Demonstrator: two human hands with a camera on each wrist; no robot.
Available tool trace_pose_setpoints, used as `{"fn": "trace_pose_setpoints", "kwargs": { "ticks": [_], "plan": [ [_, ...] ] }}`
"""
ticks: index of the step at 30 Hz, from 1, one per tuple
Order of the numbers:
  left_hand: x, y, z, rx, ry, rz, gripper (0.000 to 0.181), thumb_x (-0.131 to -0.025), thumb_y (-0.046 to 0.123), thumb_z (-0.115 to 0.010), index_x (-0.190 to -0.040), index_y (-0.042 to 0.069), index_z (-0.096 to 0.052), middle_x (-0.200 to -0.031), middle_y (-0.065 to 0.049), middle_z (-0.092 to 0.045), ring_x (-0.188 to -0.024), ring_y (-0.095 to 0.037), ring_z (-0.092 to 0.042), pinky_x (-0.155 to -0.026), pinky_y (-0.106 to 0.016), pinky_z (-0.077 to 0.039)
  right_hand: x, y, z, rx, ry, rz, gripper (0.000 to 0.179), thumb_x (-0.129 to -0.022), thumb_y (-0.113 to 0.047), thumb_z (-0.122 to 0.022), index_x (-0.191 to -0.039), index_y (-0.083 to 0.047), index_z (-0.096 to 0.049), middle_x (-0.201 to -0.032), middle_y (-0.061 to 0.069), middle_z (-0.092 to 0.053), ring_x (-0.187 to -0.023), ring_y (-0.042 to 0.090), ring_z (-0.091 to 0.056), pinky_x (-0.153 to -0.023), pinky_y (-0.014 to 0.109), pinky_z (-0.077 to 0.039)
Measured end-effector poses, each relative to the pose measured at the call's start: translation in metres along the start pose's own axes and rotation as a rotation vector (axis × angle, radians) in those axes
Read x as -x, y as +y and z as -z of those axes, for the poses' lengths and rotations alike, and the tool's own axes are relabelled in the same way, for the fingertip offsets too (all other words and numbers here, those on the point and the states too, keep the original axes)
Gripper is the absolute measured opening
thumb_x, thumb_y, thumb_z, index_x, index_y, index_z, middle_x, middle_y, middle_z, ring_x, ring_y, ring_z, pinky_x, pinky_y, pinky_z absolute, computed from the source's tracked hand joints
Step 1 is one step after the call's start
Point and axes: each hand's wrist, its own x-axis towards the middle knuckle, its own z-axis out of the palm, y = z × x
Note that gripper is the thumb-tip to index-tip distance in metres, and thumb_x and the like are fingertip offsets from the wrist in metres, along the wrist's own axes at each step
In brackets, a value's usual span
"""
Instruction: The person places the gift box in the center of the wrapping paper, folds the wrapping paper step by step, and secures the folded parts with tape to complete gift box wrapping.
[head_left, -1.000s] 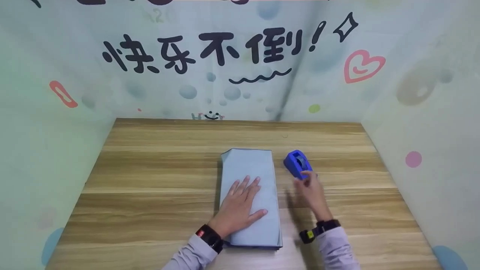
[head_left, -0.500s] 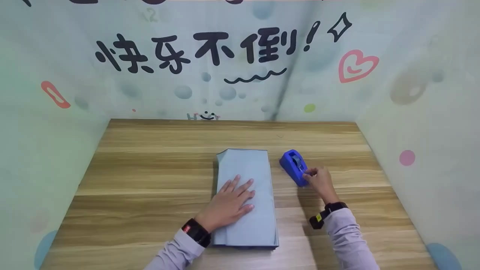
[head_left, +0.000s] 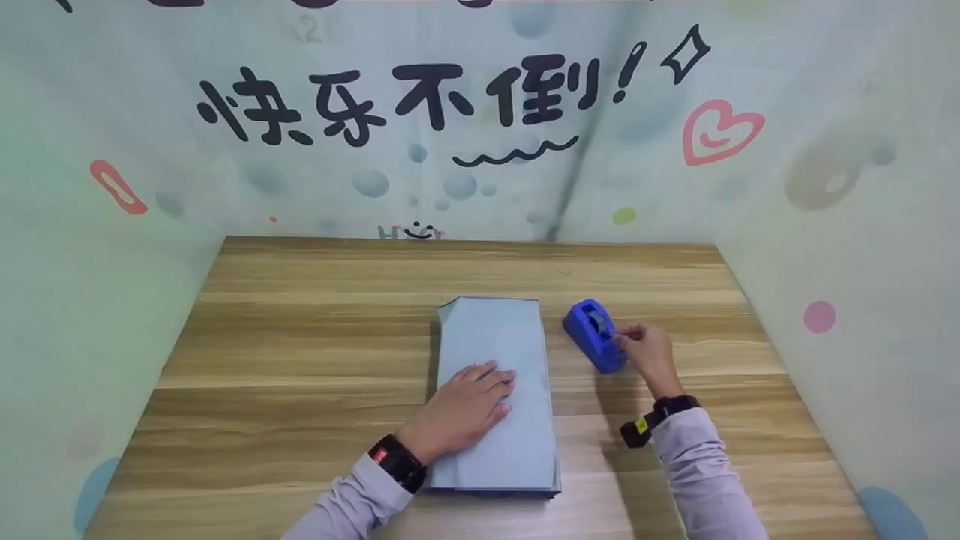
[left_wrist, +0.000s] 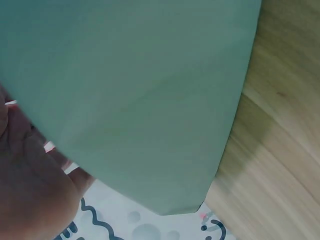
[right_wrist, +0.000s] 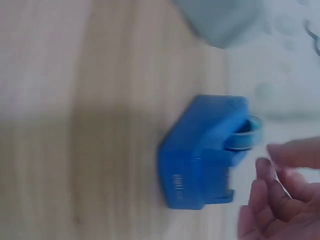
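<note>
A long box wrapped in light blue paper [head_left: 499, 330] lies on the table, a folded corner at its far left. My left hand [head_left: 457, 409] rests on top of it, fingers extended across the paper. In the left wrist view the paper [left_wrist: 150, 110] fills most of the picture. Right of the box stands a blue tape dispenser [head_left: 600, 352] with a roll of clear tape [right_wrist: 245, 135]. Beside its front my right hand [head_left: 651, 356] pinches the tape's end between thumb and forefinger; the strip itself is barely visible.
The wood-grain table [head_left: 300, 330] reaches back to a pale printed wall cloth [head_left: 450, 187], with more cloth along both sides. Black straps with small cameras [head_left: 636, 433] sit at the wrists.
My right hand has moved from over the dispenser to its right side, thumb and forefinger now together. The dispenser's front shows more. My left hand has shifted slightly toward the box's near-left side.
</note>
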Motion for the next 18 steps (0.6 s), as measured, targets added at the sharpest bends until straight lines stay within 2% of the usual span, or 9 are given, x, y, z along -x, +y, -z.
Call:
{"fn": "trace_pose_setpoints", "kwargs": {
  "ticks": [3,6,9,11,15,18],
  "plan": [
    [-0.003,-0.001,-0.002,-0.016,0.053,-0.008,0.039,-0.1,0.03,-0.036,-0.129,0.01,-0.054,-0.135,-0.002,-0.053,-0.129,-0.024,-0.044,-0.108,-0.037,-0.034,0.0,-0.001,0.007,-0.169,-0.073,-0.108,0.035,-0.085,-0.004,-0.058,-0.117,0.01,-0.056,-0.097,0.022,-0.064,-0.082,0.019,-0.059,-0.072,0.026,-0.051],
    [-0.004,-0.001,-0.004,-0.02,0.063,-0.013,0.039,-0.1,0.029,-0.036,-0.129,0.009,-0.054,-0.132,-0.003,-0.055,-0.127,-0.025,-0.047,-0.107,-0.036,-0.035,0.001,-0.001,0.011,-0.412,-0.155,-0.227,0.057,-0.086,0.001,-0.053,-0.138,0.004,-0.032,-0.092,0.014,-0.056,-0.08,0.017,-0.057,-0.08,0.04,-0.054],
    [-0.004,0.0,-0.004,-0.019,0.061,-0.021,0.04,-0.1,0.028,-0.037,-0.129,0.008,-0.054,-0.132,-0.004,-0.056,-0.126,-0.025,-0.047,-0.107,-0.036,-0.036,0.003,0.004,0.014,-0.622,-0.199,-0.299,0.07,-0.086,0.005,-0.05,-0.145,-0.001,-0.012,-0.086,0.008,-0.052,-0.079,0.018,-0.056,-0.081,0.045,-0.053],
    [-0.004,0.0,-0.003,-0.023,0.061,-0.024,0.04,-0.1,0.028,-0.037,-0.129,0.008,-0.054,-0.132,-0.004,-0.056,-0.126,-0.025,-0.048,-0.106,-0.036,-0.036,0.004,0.009,0.016,-0.713,-0.202,-0.334,0.07,-0.087,0.006,-0.049,-0.145,0.0,-0.01,-0.083,0.007,-0.055,-0.078,0.018,-0.057,-0.078,0.043,-0.054],
    [-0.005,0.001,-0.002,-0.028,0.08,-0.031,0.038,-0.099,0.029,-0.041,-0.125,0.007,-0.057,-0.13,-0.005,-0.057,-0.124,-0.025,-0.049,-0.105,-0.036,-0.037,0.01,0.023,0.015,-0.84,-0.162,-0.375,0.063,-0.088,0.004,-0.05,-0.142,0.003,-0.017,-0.077,0.003,-0.055,-0.071,0.013,-0.056,-0.068,0.029,-0.053],
    [-0.005,0.0,-0.001,-0.024,0.087,-0.034,0.036,-0.098,0.028,-0.043,-0.122,0.006,-0.058,-0.13,-0.005,-0.057,-0.124,-0.026,-0.049,-0.105,-0.036,-0.037,0.016,0.035,0.01,-0.97,-0.13,-0.386,0.056,-0.089,0.004,-0.047,-0.139,0.005,-0.022,-0.074,0.001,-0.051,-0.068,0.01,-0.052,-0.073,0.026,-0.053]
  ]
}}
